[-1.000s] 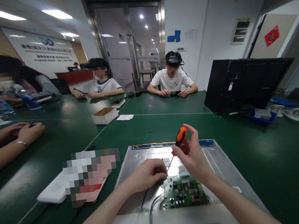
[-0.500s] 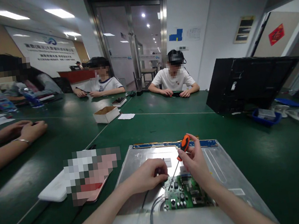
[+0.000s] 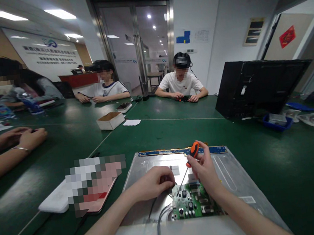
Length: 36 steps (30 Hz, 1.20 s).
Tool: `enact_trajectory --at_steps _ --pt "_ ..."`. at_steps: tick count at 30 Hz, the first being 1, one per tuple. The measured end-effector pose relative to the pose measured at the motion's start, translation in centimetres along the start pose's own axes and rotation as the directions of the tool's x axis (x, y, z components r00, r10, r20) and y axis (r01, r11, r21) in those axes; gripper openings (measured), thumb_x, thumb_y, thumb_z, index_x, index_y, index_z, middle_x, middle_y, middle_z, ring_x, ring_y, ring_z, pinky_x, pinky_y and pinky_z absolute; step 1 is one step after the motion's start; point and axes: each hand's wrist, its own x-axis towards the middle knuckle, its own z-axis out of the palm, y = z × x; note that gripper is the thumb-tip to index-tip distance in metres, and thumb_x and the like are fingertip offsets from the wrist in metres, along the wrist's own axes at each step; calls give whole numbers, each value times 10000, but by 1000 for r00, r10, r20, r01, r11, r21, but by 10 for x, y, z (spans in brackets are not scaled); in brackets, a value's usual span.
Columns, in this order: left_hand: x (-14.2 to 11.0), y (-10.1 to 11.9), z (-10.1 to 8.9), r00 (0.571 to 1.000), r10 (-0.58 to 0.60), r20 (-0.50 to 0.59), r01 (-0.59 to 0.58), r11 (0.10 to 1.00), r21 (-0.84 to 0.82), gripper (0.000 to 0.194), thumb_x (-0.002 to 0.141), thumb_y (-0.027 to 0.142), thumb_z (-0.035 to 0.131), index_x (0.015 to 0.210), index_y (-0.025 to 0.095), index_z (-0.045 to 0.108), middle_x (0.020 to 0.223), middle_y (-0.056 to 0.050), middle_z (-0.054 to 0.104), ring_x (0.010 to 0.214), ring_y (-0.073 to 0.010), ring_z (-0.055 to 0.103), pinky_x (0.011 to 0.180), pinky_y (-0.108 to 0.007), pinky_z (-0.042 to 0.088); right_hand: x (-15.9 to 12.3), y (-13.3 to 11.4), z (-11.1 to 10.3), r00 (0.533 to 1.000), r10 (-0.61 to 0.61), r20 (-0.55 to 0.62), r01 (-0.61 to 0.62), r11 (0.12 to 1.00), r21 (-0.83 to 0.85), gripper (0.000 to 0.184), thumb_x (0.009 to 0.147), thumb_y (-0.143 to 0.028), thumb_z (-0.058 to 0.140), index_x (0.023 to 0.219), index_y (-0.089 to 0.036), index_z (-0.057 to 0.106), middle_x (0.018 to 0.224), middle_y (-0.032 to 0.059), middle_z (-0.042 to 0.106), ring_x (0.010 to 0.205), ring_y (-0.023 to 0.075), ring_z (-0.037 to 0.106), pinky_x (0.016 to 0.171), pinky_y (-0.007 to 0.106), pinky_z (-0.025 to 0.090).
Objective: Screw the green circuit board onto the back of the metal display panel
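Observation:
My right hand [image 3: 205,170] is closed round an orange-and-black screwdriver [image 3: 189,161], tilted so its thin shaft points down-left at the far left corner of a green circuit board [image 3: 193,206]. The board lies on the metal back of a flat panel [image 3: 232,173] in front of me. My left hand [image 3: 153,182] rests curled on the panel just left of the board, fingers bent beside the screwdriver tip; I cannot make out whether they hold anything. Grey cables [image 3: 158,218] run from the board toward me.
A white device with a pixelated patch [image 3: 60,200] lies left of the panel. A black monitor back [image 3: 259,86] stands at right with a blue tray [image 3: 277,121]. An open cardboard box [image 3: 111,120] sits mid-table. Other people sit around the green table [image 3: 161,132].
My right hand has come down with the screwdriver, bringing its tip from above the panel to the board's corner. My left hand has stayed in place.

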Motion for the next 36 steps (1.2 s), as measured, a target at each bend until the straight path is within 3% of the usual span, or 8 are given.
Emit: enact_trajectory --at_steps 7,24,32,36 --pt "0 3 3 999 20 -40 -20 1000 10 54 802 185 593 776 167 637 695 9 590 641 -136 500 594 -226 371 1 7 -3 999 -34 35 35 999 -16 624 759 -359 694 1266 -234 353 721 -67 608 443 94 520 415 230 438" --pt "2 0 4 999 35 -27 -36 998 -53 80 738 85 617 746 159 646 715 20 562 666 -129 503 614 -228 377 0 7 1 995 -102 22 103 992 -69 632 752 -382 662 1266 -197 344 654 -66 576 512 123 536 405 222 395" --pt "3 -2 3 999 -23 -34 21 998 -64 85 711 104 658 770 164 670 719 25 582 664 -128 495 618 -232 374 2 13 0 989 -143 32 145 988 -56 628 797 -356 645 1324 -221 332 695 -70 562 544 112 549 515 254 498" --pt "3 -3 0 1000 -19 10 20 996 -86 82 717 135 677 792 163 693 757 11 598 672 -130 513 612 -232 385 4 15 -3 987 -157 35 159 986 -53 665 826 -363 634 1388 -240 300 734 -46 579 596 136 589 435 212 444"
